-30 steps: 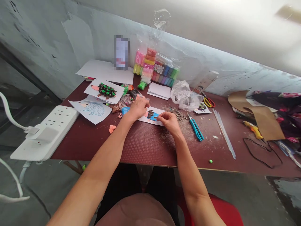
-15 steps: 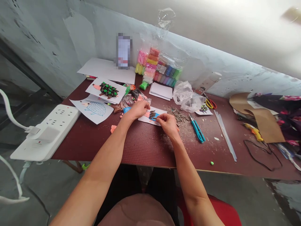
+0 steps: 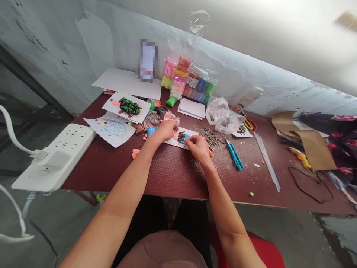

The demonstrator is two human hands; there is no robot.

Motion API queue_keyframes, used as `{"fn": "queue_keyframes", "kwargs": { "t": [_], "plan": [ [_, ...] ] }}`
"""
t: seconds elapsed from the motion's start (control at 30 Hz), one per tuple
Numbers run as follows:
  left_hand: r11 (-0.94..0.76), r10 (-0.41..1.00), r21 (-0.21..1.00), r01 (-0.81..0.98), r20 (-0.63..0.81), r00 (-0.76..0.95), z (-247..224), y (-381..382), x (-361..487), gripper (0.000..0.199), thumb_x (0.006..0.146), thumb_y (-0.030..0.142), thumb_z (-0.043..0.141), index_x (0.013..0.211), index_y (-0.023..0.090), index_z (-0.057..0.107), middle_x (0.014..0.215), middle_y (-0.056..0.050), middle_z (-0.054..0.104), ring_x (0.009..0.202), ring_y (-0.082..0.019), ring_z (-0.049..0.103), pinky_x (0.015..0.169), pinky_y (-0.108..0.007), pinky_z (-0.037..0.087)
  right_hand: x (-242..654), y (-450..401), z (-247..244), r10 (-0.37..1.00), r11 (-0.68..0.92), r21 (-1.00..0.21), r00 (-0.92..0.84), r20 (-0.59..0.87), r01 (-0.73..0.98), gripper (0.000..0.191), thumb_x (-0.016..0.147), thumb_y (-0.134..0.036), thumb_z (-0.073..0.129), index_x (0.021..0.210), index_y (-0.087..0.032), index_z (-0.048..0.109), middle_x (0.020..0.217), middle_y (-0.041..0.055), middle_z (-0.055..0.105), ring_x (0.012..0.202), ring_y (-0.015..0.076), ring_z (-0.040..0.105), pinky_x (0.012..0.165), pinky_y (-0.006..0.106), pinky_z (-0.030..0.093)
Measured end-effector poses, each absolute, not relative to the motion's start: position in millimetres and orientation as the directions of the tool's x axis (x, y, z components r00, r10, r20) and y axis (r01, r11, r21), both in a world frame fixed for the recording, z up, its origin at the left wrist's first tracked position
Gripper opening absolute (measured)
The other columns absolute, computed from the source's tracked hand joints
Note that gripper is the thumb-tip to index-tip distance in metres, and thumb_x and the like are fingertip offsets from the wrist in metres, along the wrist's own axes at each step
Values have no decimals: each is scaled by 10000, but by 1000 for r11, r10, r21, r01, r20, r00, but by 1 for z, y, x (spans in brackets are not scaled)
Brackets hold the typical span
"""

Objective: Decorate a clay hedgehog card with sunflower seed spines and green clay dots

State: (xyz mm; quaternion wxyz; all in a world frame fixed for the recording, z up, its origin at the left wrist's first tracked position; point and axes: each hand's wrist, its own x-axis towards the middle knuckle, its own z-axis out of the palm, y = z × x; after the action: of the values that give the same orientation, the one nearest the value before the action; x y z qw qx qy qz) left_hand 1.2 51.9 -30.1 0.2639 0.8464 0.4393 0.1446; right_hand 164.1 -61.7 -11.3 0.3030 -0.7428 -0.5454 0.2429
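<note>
My left hand (image 3: 166, 131) grips the edge of a white paper card (image 3: 174, 142), and its fingertips sit beside a patch of blue modelling clay (image 3: 184, 139). Dark striped sunflower seeds stand in that clay. My right hand (image 3: 198, 146) pinches at the clay's right side, apparently on a seed, though the fingers hide it. A loose pile of sunflower seeds (image 3: 213, 137) lies just beyond my right hand. Pink clay scraps (image 3: 135, 153) lie to the left of my left forearm.
Hedgehog pictures (image 3: 126, 108) (image 3: 113, 128) lie at the left of the maroon table (image 3: 173, 178), near a white power strip (image 3: 55, 156). Clay packs (image 3: 195, 89), a blue craft knife (image 3: 234, 156), scissors (image 3: 250, 124) and glue sticks (image 3: 266, 160) stand further along.
My right hand has shifted slightly left, closer to the blue clay and my left hand. The whole view has drifted a little.
</note>
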Motion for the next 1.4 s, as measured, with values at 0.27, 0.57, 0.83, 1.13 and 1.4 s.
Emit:
{"fn": "queue_keyframes", "kwargs": {
  "t": [0.27,0.57,0.83,1.13,1.4],
  "plan": [
    [-437,833,578,689,-28,552,-25,48,2,323,863,51,587,1062,163,816,1156,-117,813,1108,-261,737,958,-317,545,163,-56,-8,956,-264,-694,275,-98,670,206,742,-313,609,594,-187,675,530,-15,577,544,136,479,599,284,335],
    [-439,835,553,708,-40,549,-23,46,4,336,886,33,554,1073,144,810,1164,-131,809,1117,-266,733,951,-318,541,161,-52,-8,946,-311,-709,282,-162,634,227,733,-325,628,549,-193,622,494,-34,483,531,123,427,561,282,287],
    [-440,833,556,705,-42,552,-22,46,3,324,890,46,567,1081,152,806,1183,-120,805,1131,-258,725,959,-299,537,159,-48,-2,918,-394,-691,292,-267,606,190,700,-294,604,546,-184,601,472,-61,406,511,97,352,531,267,237],
    [-443,832,569,693,-27,554,-28,48,2,317,889,53,572,1078,157,804,1180,-117,805,1130,-260,726,957,-306,535,163,-50,-6,927,-358,-701,322,-190,617,237,712,-354,653,552,-179,632,482,-57,453,520,101,397,554,265,272],
    [-430,828,598,677,-38,559,-26,49,2,320,868,31,577,1062,145,804,1124,-122,809,1085,-252,725,937,-314,534,215,-54,-4,868,-394,-529,493,54,751,201,790,-304,654,798,-183,814,760,63,761,705,204,647,663,299,416]
  ]
}}
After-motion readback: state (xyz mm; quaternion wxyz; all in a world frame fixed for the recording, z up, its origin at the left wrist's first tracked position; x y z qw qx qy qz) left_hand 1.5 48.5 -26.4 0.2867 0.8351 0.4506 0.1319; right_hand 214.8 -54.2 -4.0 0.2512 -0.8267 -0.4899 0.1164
